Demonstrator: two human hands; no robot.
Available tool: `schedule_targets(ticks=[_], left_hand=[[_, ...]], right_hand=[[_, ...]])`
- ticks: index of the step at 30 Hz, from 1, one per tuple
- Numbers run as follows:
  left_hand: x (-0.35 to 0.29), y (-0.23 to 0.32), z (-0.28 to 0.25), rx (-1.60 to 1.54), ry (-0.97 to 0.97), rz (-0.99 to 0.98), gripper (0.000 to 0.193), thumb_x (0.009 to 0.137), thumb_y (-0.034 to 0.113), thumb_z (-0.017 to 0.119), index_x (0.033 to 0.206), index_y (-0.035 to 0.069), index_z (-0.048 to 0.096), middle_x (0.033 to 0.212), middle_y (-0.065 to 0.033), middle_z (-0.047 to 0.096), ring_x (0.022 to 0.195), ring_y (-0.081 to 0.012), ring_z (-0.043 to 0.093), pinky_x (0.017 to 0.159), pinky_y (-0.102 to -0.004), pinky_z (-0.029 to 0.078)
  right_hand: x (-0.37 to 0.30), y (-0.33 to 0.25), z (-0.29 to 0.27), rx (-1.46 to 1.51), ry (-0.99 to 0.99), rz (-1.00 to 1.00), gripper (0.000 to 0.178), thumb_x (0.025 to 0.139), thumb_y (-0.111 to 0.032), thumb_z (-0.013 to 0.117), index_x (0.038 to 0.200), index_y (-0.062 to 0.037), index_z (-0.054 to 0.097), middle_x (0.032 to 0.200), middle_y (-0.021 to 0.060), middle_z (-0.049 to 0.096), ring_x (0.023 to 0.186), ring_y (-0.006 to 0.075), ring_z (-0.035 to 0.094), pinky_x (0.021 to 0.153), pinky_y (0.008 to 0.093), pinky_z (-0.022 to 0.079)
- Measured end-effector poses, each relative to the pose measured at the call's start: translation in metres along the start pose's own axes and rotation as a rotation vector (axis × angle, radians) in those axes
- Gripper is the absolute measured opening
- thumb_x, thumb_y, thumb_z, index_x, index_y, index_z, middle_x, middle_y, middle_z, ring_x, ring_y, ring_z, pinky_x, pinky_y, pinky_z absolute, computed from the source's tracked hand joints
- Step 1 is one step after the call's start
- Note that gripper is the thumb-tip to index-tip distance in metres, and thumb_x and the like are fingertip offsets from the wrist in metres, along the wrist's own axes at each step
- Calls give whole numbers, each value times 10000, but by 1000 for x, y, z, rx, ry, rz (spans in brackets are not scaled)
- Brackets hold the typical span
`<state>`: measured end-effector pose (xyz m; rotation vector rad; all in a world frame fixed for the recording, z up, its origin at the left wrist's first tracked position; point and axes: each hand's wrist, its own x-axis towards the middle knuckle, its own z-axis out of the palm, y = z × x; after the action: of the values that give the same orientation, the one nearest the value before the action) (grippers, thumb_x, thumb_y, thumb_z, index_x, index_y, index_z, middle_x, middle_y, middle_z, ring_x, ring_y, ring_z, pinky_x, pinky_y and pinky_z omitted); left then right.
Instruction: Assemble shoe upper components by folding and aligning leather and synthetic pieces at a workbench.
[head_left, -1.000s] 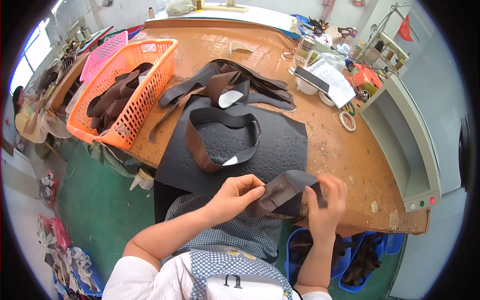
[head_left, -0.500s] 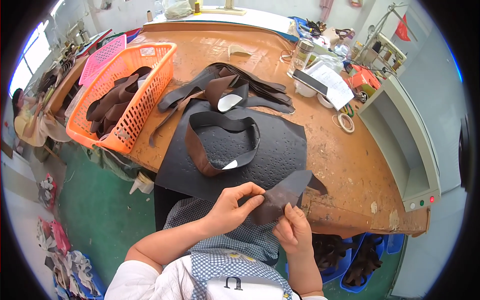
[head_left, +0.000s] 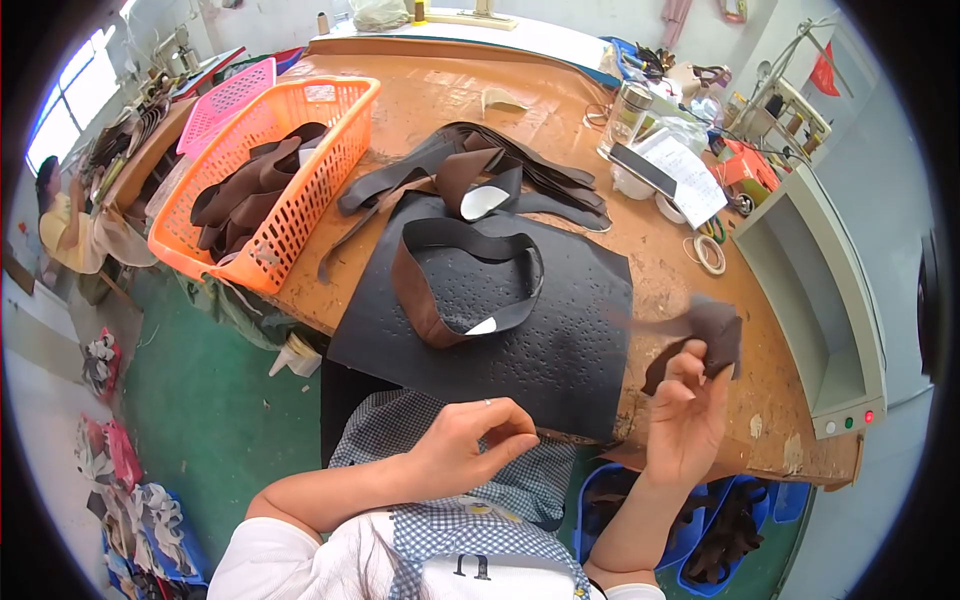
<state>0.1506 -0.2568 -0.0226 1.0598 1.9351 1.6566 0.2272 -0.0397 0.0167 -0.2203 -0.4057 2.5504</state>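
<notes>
My right hand [head_left: 688, 430] is raised over the right side of the table. Its thumb and fingers pinch a dark brown leather strip [head_left: 716, 330], whose trailing end is blurred by motion. At the mat's near edge, my left hand [head_left: 470, 445] is curled, thumb and fingertips together with nothing visible in them. A brown and black strip loop [head_left: 418, 290] stands on the pitted black mat [head_left: 590, 350], its pale end showing inside. Behind it lies a pile of dark strips [head_left: 560, 180], with a curled brown strip [head_left: 462, 172] on top.
An orange basket [head_left: 345, 150] of brown strips stands at the left. A phone [head_left: 643, 168], papers [head_left: 700, 190], a glass jar [head_left: 626, 115] and tape rolls [head_left: 710, 256] lie at the right, near a grey metal box [head_left: 850, 330]. Blue bins [head_left: 590, 500] sit below. Another person [head_left: 65, 225] is far left.
My right hand has swung right and up with the brown strip, away from my left hand. My left hand has let go of the strip. The view has shifted slightly.
</notes>
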Motion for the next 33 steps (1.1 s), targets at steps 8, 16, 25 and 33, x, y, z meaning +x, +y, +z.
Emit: schedule_targets(ticks=[8,16,25,33], left_hand=[[-2,-16,0,-169,-8,-418,281,873,186,742,1042,-3,621,859,-15,652,756,-38,607,659,-187,500],[12,-34,13,-372,81,-473,196,904,179,707,861,23,597,698,14,613,594,-14,543,502,-166,423],[12,-30,20,-423,104,-462,186,918,166,688,853,22,591,687,8,613,570,-14,546,493,-165,443],[13,-26,22,-235,188,-359,181,917,140,682,834,-1,605,683,-9,636,584,-15,573,494,-167,458]], right_hand=[[-44,72,-58,-535,192,177,92,920,5,611,995,-23,656,882,79,668,779,147,635,715,285,543],[-61,89,-74,-672,149,180,193,897,9,648,1085,-28,664,1021,64,694,857,126,645,767,277,541],[-51,87,-83,-586,95,164,206,908,-5,640,1108,-54,646,1039,48,674,840,119,621,676,248,507],[-48,89,-83,-501,124,262,187,916,-11,634,1097,-56,643,980,43,660,757,111,581,632,234,477]])
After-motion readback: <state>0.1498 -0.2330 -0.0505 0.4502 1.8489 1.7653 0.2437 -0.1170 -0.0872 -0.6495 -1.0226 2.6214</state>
